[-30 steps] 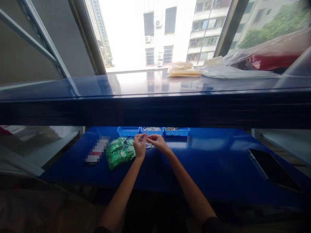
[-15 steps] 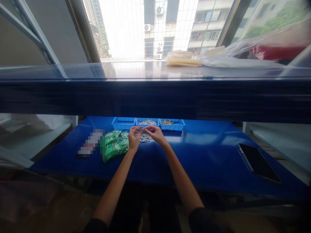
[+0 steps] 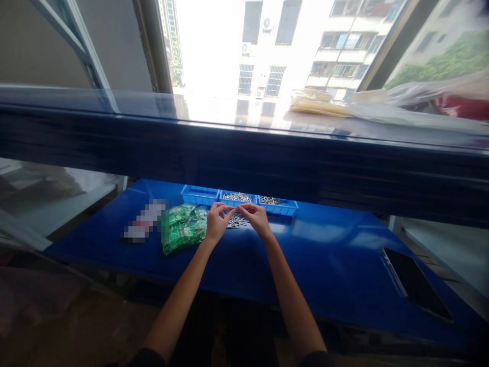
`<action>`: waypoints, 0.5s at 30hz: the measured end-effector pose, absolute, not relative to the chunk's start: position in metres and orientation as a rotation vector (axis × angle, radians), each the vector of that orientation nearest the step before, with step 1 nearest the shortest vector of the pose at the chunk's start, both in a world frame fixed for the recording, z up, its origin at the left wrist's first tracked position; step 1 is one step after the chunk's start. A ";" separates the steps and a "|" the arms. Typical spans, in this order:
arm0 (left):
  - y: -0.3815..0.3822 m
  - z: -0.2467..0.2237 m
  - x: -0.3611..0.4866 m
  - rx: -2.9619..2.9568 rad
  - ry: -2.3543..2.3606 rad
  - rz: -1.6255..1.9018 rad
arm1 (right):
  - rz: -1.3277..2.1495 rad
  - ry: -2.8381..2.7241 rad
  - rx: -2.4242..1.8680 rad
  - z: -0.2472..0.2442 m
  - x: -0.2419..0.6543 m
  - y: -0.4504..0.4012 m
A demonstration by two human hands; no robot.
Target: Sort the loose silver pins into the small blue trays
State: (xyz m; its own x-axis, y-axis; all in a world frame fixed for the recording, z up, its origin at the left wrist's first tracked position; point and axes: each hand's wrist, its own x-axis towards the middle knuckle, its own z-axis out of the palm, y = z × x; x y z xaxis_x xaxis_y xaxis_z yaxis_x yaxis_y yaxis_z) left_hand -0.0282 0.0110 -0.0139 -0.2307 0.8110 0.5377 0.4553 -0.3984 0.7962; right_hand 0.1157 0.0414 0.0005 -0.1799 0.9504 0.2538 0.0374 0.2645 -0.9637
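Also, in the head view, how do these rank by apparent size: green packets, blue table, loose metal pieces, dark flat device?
Largest to smallest:
1. Blue table
2. Green packets and dark flat device: too alike to rank
3. Loose metal pieces, as far as they show past the left hand and right hand

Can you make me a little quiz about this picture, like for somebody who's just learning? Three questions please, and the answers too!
1. True or false: the bare left hand is closer than the bare right hand to the shiny green plastic packets.

2. Which of these lies on the blue table close by both hands?
A) a black, flat, rectangular device
B) a heap of thin, silvery metal pieces
C) a stack of yellowish plastic sheets

3. How many blue plastic bins show in the row beneath the dark blue shelf?

Key: 1. True. 2. B. 3. Three.
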 end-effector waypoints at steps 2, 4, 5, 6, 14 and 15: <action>0.011 -0.012 -0.029 1.688 1.495 1.688 | 1.189 -1.520 -0.986 0.002 0.118 0.041; 0.011 -0.011 -0.029 1.662 1.491 1.699 | 1.242 -1.538 -0.974 0.004 0.120 0.039; 0.011 -0.011 -0.029 1.655 1.491 1.704 | 1.250 -1.535 -0.971 0.005 0.121 0.038; 0.011 -0.011 -0.029 1.650 1.488 1.712 | 1.245 -1.521 -0.973 0.007 0.122 0.037; 0.009 -0.009 -0.030 1.472 1.534 1.766 | 1.115 -1.307 -1.070 0.011 0.130 0.040; 0.009 -0.009 -0.031 1.451 1.552 1.777 | 1.112 -1.311 -1.077 0.010 0.131 0.041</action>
State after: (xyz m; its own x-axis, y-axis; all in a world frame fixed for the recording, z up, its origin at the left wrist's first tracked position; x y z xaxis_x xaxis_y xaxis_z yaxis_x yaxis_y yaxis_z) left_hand -0.0309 0.0085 -0.0088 -0.4015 0.8004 0.4452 0.3337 -0.3249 0.8849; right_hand 0.1308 0.0409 0.0104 -0.0356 0.9864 0.1603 0.0031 0.1605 -0.9870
